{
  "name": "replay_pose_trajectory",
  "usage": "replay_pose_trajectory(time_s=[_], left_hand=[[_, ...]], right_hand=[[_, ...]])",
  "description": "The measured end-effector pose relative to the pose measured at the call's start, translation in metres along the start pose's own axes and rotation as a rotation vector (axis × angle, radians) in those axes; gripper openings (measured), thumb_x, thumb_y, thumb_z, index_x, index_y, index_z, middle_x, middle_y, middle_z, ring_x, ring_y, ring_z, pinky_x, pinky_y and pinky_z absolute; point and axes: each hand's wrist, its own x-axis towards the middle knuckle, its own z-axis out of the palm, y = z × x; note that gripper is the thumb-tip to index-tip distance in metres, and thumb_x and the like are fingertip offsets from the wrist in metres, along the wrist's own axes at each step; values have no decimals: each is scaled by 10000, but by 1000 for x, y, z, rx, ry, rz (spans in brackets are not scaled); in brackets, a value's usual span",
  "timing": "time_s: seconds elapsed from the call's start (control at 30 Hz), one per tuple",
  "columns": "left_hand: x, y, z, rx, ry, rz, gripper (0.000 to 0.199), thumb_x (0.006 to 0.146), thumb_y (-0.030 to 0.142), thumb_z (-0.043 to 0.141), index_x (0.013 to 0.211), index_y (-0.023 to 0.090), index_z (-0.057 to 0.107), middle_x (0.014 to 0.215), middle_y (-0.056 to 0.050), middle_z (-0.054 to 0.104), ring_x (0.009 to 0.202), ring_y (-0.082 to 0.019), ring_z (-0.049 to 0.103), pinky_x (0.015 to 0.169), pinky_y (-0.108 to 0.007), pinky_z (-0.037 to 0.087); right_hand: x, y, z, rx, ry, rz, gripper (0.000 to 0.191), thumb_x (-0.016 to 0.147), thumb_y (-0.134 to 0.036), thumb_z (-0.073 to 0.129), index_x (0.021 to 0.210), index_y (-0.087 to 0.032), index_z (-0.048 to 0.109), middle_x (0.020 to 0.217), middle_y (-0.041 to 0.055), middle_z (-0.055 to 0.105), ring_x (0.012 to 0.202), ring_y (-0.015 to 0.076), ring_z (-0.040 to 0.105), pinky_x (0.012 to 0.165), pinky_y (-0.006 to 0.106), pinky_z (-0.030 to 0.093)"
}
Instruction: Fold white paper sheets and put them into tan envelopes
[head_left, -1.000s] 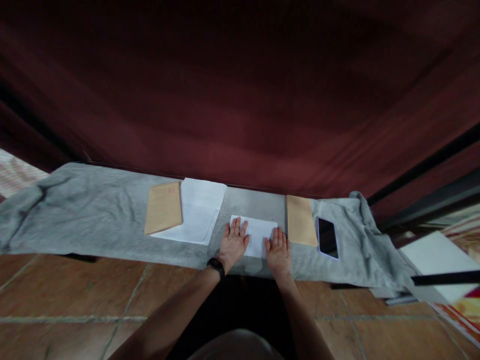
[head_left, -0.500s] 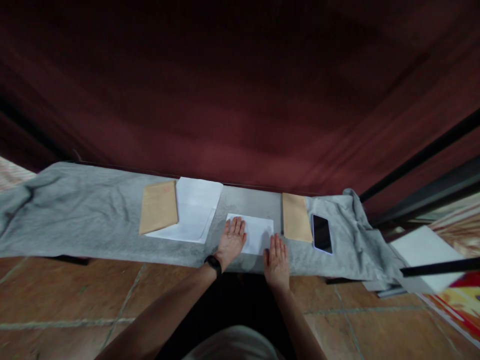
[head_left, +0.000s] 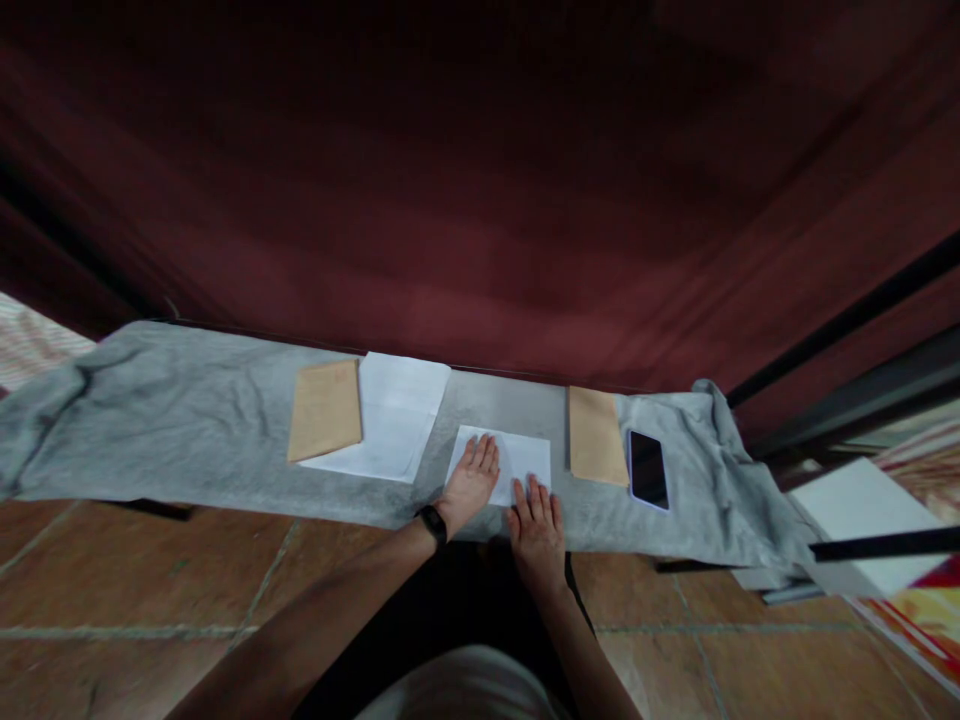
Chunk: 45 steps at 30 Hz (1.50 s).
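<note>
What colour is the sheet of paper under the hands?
White; the sheet of paper shows best in the head view.

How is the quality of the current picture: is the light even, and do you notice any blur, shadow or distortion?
Head view: dim, uneven light, with the dark red backdrop nearly black at the top; head view: fine detail soft on both hands, faint shadow on the small white sheet; head view: edges seem stretched, as from a wide lens.

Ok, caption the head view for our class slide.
Left hand and right hand rest on white paper atop grey cloth.
</note>
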Motion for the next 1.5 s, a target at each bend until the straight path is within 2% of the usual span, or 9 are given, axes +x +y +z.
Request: replay_pose_trajectory(time_s=[0.2,0.33,0.43,0.6,0.93,1.03,1.23,1.3,1.5], left_hand=[[0,-2,-3,-59,-13,11,535,908,64,350,1423,64,493,1530,-197,438,1465,-265,341,1216,-475,255],[-1,2,-3,-177,38,-131,483,998,222,335,1437,76,472,1556,-187,402,1458,-264,355,1193,-454,301],[-3,15,-3,-255,97,-87,522,1021,351,335,1480,116,421,1605,-142,327,1489,-244,288,1213,-447,265],[-4,31,0,-276,86,-86,578,1019,440,331,1501,128,393,1587,-129,368,1490,-235,289,1216,-457,249],[-5,-13,13,-199,52,-290,583,1025,396,254,1500,86,389,1573,-148,380,1477,-249,318,1210,-471,252],[0,-13,13,-170,86,-363,573,1018,356,266,1483,53,405,1558,-182,395,1472,-280,324,1218,-500,219],[28,19,10,-256,77,-136,581,1022,378,286,1501,62,380,1579,-153,371,1489,-244,288,1226,-436,239],[37,25,12,-263,64,-133,595,1020,410,296,1502,71,382,1578,-152,371,1488,-246,292,1222,-451,248],[44,11,21,-226,87,-196,616,1021,443,274,1497,71,395,1575,-153,370,1488,-244,291,1221,-443,240]], right_hand=[[-3,2,-2,-13,21,17,494,1041,-359,395,1503,-185,425,1579,152,364,1422,300,381,1138,497,304],[-2,0,-2,5,29,30,507,1038,-353,393,1522,-204,391,1578,143,370,1421,294,385,1140,503,305],[-2,-1,-3,20,26,42,495,1035,-347,393,1507,-201,418,1573,142,379,1427,298,378,1138,509,310],[-1,-4,-4,47,42,73,458,1036,-350,396,1453,-191,500,1549,147,419,1418,294,394,1141,510,308],[1,-3,-9,68,27,77,496,1035,-384,412,1499,-208,431,1563,139,399,1426,292,381,1150,509,300],[1,-4,-8,73,42,80,500,1033,-385,415,1499,-207,431,1554,140,415,1422,294,388,1147,510,306],[2,-5,-7,51,25,95,482,1022,-363,442,1472,-193,471,1544,144,429,1421,293,392,1156,509,299],[2,-5,-7,46,19,94,478,1020,-362,446,1464,-189,481,1539,144,437,1421,295,391,1154,510,302],[2,-4,-10,47,13,80,513,1025,-374,438,1509,-205,410,1572,137,384,1431,296,379,1149,513,309]])
